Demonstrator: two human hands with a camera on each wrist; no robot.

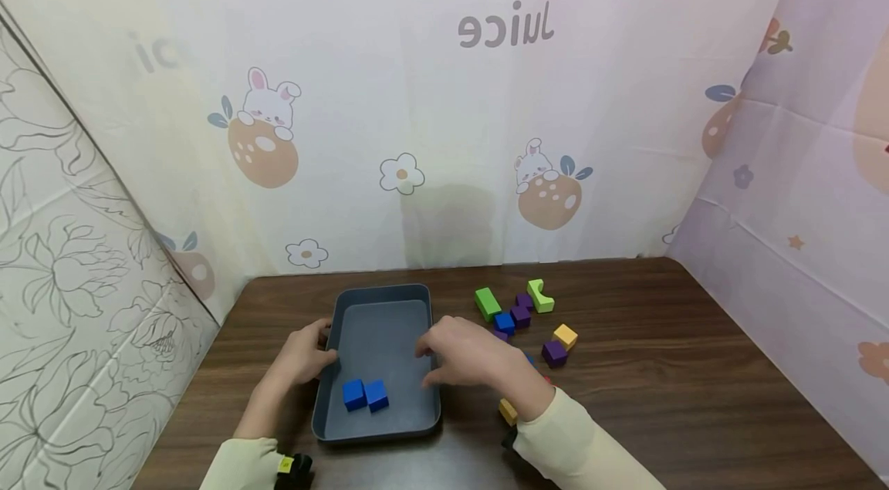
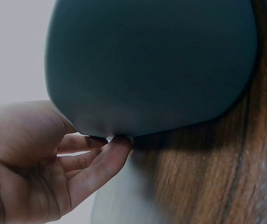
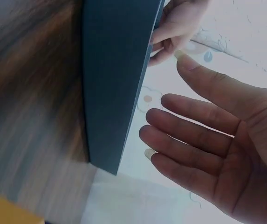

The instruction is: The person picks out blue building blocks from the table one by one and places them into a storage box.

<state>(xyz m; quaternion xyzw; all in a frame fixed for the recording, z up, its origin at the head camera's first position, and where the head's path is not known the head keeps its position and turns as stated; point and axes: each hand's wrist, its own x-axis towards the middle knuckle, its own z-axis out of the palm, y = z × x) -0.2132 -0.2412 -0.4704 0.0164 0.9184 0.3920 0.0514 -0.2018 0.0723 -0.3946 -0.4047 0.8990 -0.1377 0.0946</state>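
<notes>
A dark grey rectangular tray (image 1: 382, 336) lies on the wooden table, with two blue cubes (image 1: 354, 394) side by side near its front left corner. My left hand (image 1: 303, 355) holds the tray's left rim, its fingers bent at the edge; the left wrist view shows the hand (image 2: 54, 163) against the tray wall (image 2: 152, 65). Over the tray's right side hovers my right hand (image 1: 465, 351), fingers spread from the thumb and nothing between them. In the right wrist view that hand's (image 3: 217, 140) palm shows bare, beside the tray's outer wall (image 3: 114, 88).
Loose blocks lie right of the tray: a green block (image 1: 488, 304), a lime notched block (image 1: 539, 295), a blue cube (image 1: 504, 322), several purple ones (image 1: 555, 353) and a yellow cube (image 1: 566, 336). My right forearm partly covers another yellow block (image 1: 508, 411). Patterned curtains (image 1: 444, 127) stand behind.
</notes>
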